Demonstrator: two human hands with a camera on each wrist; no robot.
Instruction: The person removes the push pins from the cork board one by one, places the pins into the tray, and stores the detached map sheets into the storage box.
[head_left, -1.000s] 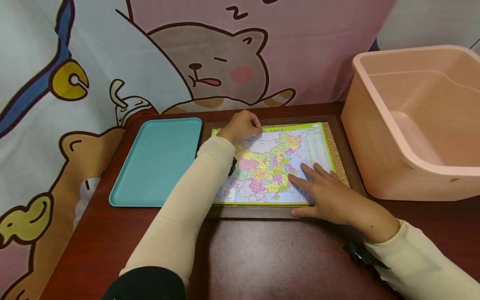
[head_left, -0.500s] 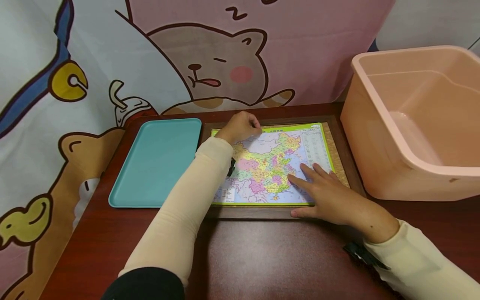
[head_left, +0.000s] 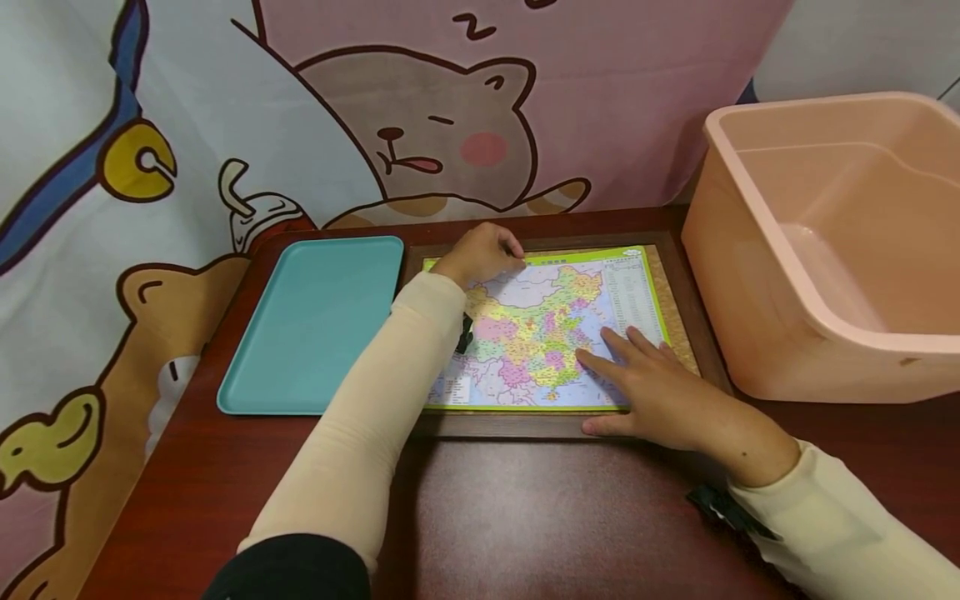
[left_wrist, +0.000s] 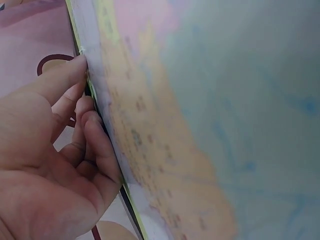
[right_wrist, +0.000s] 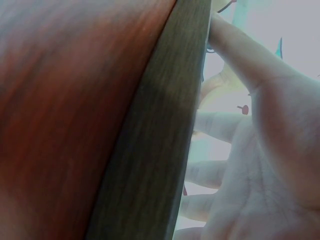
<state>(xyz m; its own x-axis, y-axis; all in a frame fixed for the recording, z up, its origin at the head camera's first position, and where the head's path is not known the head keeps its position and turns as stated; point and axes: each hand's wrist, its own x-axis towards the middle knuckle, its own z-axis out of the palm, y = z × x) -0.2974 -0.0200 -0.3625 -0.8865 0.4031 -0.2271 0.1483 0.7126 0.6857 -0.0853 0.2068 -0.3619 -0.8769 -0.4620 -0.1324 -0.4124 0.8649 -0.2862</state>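
A colourful printed map (head_left: pixel 525 333) with a green border lies on a cork surface inside a dark wooden frame (head_left: pixel 525 426). At the map's upper left edge is my left hand (head_left: pixel 480 252), its fingers bent. The left wrist view shows fingertips (left_wrist: pixel 80 65) touching the map's edge; whether they pinch it is unclear. My right hand (head_left: pixel 652 383) spreads its fingers over the map's lower right part. Its thumb (head_left: pixel 607 425) reaches the lower frame bar. In the right wrist view the frame bar (right_wrist: pixel 155 120) hides the right fingertips.
A turquoise tray (head_left: pixel 315 325) lies left of the frame. To the right stands a deep pink plastic bin (head_left: pixel 810 333). Behind the red-brown table (head_left: pixel 510 517) hangs a cartoon-printed cloth (head_left: pixel 622 100).
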